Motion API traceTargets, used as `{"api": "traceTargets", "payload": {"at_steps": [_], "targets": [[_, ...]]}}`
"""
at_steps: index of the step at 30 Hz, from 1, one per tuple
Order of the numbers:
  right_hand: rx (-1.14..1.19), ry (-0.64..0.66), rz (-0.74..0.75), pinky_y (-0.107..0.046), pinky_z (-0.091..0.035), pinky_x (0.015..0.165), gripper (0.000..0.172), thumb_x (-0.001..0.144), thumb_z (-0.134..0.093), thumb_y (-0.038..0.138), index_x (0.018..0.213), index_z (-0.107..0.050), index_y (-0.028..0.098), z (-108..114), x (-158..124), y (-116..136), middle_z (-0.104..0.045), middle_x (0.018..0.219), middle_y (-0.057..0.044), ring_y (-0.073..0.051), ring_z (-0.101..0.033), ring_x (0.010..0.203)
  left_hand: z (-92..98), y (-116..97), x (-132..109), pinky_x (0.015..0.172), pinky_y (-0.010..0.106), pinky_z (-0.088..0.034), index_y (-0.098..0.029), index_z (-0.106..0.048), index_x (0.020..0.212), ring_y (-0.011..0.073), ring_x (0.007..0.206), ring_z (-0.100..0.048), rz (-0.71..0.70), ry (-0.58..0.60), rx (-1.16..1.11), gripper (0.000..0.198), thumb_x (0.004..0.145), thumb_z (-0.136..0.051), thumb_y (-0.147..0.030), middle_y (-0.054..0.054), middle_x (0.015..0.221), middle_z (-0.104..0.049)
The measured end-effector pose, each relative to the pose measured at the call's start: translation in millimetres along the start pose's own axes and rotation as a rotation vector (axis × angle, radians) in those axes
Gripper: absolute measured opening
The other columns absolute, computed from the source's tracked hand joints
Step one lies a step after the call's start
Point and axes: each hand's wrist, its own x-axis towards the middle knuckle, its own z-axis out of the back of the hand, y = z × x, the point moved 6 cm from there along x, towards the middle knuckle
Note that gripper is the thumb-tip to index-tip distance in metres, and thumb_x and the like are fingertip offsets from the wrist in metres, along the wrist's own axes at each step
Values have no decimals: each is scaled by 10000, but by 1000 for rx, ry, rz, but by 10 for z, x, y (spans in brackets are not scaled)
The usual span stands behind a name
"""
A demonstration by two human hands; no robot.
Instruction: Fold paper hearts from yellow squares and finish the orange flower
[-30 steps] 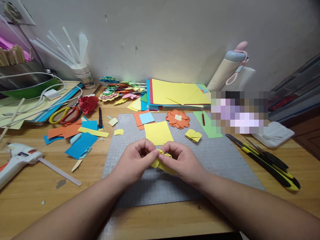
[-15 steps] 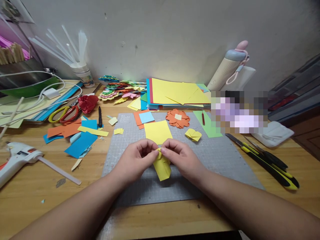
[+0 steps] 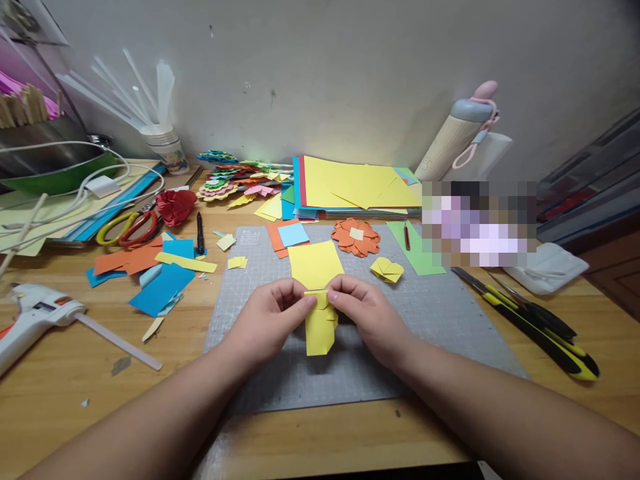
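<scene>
Between my two hands hangs a folded piece of yellow paper (image 3: 320,331) with creases along its right side. My left hand (image 3: 275,317) pinches its upper left corner between thumb and finger. At the upper right corner, my right hand (image 3: 367,310) pinches it the same way. Just beyond, a flat yellow paper square (image 3: 316,263) lies on the grey cutting mat (image 3: 430,347). A folded yellow paper petal (image 3: 387,269) rests to the right, near an orange paper flower (image 3: 355,237) with a pale square at its centre.
A glue gun (image 3: 45,313), scissors (image 3: 127,229) and orange and blue paper scraps (image 3: 163,290) lie on the left. On the right are a yellow-black utility knife (image 3: 540,327) and a white tray (image 3: 545,269). Stacked coloured paper (image 3: 355,183) lies by the wall, near a bottle (image 3: 453,137).
The folded yellow paper has straightened and spread flatter between my hands. My fingertips have moved slightly apart along its top edge.
</scene>
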Motion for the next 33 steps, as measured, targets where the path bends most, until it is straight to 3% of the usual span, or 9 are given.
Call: {"api": "traceTargets", "payload": {"at_steps": [9, 14, 20, 25, 33], "targets": [[32, -69, 30, -258, -401, 582, 227, 774, -621, 403, 738, -534, 196, 25, 6, -35, -513, 656, 25, -115, -472, 600, 22, -15, 1, 560, 229, -401, -163, -553, 717, 111, 601, -518, -21, -66, -30, 233, 707, -679, -360, -23, 658, -559], [-42, 98, 53, -278, -425, 655, 181, 804, -588, 335, 707, -524, 196, -90, -15, -8, -536, 684, 16, -129, -515, 667, 94, -77, -27, 620, 237, -440, -164, -599, 741, 119, 653, -561, -73, -161, 57, 140, 728, -655, -292, -12, 707, -608], [-139, 74, 142, -275, -425, 650, 222, 860, -536, 371, 726, -559, 194, -76, -39, 44, -551, 689, 13, -128, -520, 667, 78, -112, -25, 672, 270, -480, -176, -636, 779, 157, 720, -616, -83, -124, 72, 160, 706, -686, -309, 12, 773, -669], [-25, 52, 83, -285, -451, 634, 231, 827, -591, 391, 718, -557, 191, -50, -27, 7, -598, 679, 3, -132, -573, 650, 37, -39, -17, 655, 260, -467, -169, -616, 718, 142, 646, -616, 17, -30, -47, 194, 715, -705, -341, 1, 657, -673], [54, 72, 33, -266, -446, 606, 249, 796, -636, 388, 692, -532, 186, -51, -3, -22, -601, 661, 17, -113, -586, 614, 69, -12, -13, 620, 228, -416, -173, -655, 729, 115, 610, -575, 48, -44, -50, 166, 716, -714, -328, -11, 649, -670]]}}
